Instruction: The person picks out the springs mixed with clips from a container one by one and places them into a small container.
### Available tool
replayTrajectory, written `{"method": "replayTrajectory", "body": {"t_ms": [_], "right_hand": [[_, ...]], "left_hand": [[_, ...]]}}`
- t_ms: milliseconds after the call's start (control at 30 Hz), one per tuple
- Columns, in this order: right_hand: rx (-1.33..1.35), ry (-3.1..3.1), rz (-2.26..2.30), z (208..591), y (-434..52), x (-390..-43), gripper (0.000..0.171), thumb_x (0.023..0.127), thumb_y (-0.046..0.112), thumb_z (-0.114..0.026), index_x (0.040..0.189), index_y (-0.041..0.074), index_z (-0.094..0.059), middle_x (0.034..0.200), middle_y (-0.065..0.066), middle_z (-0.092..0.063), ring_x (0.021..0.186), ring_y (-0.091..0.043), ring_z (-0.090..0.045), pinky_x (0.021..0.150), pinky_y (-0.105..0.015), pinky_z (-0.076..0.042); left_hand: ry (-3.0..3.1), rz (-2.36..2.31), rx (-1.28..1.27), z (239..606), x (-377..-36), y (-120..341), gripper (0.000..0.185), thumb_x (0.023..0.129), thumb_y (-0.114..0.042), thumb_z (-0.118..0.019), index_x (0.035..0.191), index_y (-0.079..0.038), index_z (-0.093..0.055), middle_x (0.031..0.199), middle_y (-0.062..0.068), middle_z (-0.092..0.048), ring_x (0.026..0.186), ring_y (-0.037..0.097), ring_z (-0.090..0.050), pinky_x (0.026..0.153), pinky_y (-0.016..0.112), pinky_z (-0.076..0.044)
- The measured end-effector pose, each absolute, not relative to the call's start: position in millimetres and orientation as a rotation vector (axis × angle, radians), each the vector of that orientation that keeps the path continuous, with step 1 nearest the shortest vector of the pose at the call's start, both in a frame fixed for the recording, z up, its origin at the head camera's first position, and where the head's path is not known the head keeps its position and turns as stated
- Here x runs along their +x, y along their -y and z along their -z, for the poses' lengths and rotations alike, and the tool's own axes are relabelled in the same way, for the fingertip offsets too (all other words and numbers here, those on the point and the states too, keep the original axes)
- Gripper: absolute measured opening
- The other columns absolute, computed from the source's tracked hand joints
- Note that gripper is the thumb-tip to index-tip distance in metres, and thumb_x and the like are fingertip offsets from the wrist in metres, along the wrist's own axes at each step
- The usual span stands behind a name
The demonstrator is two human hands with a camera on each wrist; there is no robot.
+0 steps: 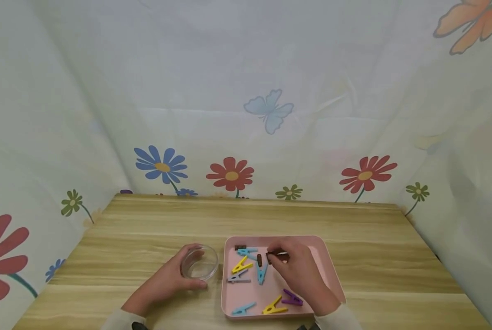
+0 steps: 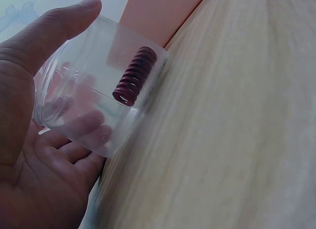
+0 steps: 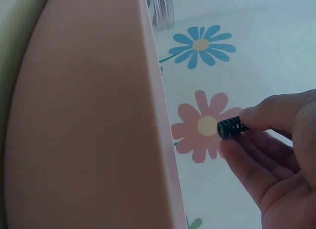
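Observation:
My left hand (image 1: 172,275) holds a clear round jar (image 1: 205,270) on the wooden table, just left of the pink tray, with thumb and fingers around its sides. Through the jar wall in the left wrist view, a dark red coil spring (image 2: 135,76) shows near the bottom. Over the tray, my right hand (image 1: 297,266) pinches a short dark coil spring (image 3: 231,127) between thumb and fingertips. Two more dark springs lie in the tray, one near the back left corner (image 1: 240,247) and one near the middle (image 1: 259,260).
The pink tray (image 1: 318,298) also holds several small clothespins: blue (image 1: 261,274), yellow (image 1: 275,306), purple (image 1: 292,298) and grey (image 1: 238,277). A flower-printed white sheet (image 1: 188,128) stands behind and beside the wooden table (image 1: 163,229).

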State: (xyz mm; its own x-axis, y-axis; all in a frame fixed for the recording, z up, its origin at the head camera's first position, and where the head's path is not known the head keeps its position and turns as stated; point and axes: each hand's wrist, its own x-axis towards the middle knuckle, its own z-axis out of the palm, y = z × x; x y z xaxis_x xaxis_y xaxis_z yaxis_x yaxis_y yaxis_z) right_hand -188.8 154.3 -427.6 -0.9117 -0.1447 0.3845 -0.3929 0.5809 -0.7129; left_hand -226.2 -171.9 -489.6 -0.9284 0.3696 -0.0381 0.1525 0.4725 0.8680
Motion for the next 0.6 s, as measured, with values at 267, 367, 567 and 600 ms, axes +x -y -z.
{"method": "replayTrajectory", "body": {"t_ms": [267,367,567,600], "right_hand": [[0.459,2.480,-1.195,428.4,-146.5,-186.7,0.025,0.081,0.001,-0.074,0.087,0.024,-0.066,0.093,0.010,-0.067,0.086,-0.008,-0.069,0.070,-0.017,-0.055],[0.466,2.474,-1.209,428.1,-144.4,-186.5,0.025,0.082,0.002,-0.074,0.087,0.025,-0.066,0.093,0.011,-0.067,0.086,-0.007,-0.069,0.070,-0.018,-0.055],[0.496,2.448,-1.296,426.1,-138.5,-187.3,0.022,0.084,0.003,-0.073,0.087,0.024,-0.066,0.093,0.013,-0.066,0.088,-0.005,-0.068,0.074,-0.019,-0.056],[0.500,2.442,-1.306,425.6,-137.4,-187.3,0.022,0.084,0.003,-0.073,0.087,0.024,-0.066,0.093,0.013,-0.066,0.089,-0.005,-0.068,0.074,-0.019,-0.056]], "left_hand": [[-2.470,-1.459,0.445,491.0,-226.2,172.9,0.091,0.067,-0.036,-0.088,0.141,-0.029,-0.035,0.145,0.005,-0.049,0.139,0.027,-0.042,0.112,0.052,-0.029],[-2.464,-1.457,0.454,490.5,-225.1,173.1,0.091,0.068,-0.036,-0.087,0.142,-0.027,-0.034,0.146,0.008,-0.049,0.139,0.029,-0.041,0.112,0.052,-0.030],[-2.451,-1.461,0.450,490.0,-225.3,173.6,0.091,0.069,-0.036,-0.087,0.142,-0.027,-0.034,0.146,0.007,-0.048,0.140,0.028,-0.041,0.111,0.050,-0.032],[-2.453,-1.457,0.447,490.0,-225.4,173.8,0.091,0.069,-0.037,-0.087,0.142,-0.028,-0.034,0.146,0.007,-0.048,0.140,0.027,-0.041,0.111,0.049,-0.033]]}}
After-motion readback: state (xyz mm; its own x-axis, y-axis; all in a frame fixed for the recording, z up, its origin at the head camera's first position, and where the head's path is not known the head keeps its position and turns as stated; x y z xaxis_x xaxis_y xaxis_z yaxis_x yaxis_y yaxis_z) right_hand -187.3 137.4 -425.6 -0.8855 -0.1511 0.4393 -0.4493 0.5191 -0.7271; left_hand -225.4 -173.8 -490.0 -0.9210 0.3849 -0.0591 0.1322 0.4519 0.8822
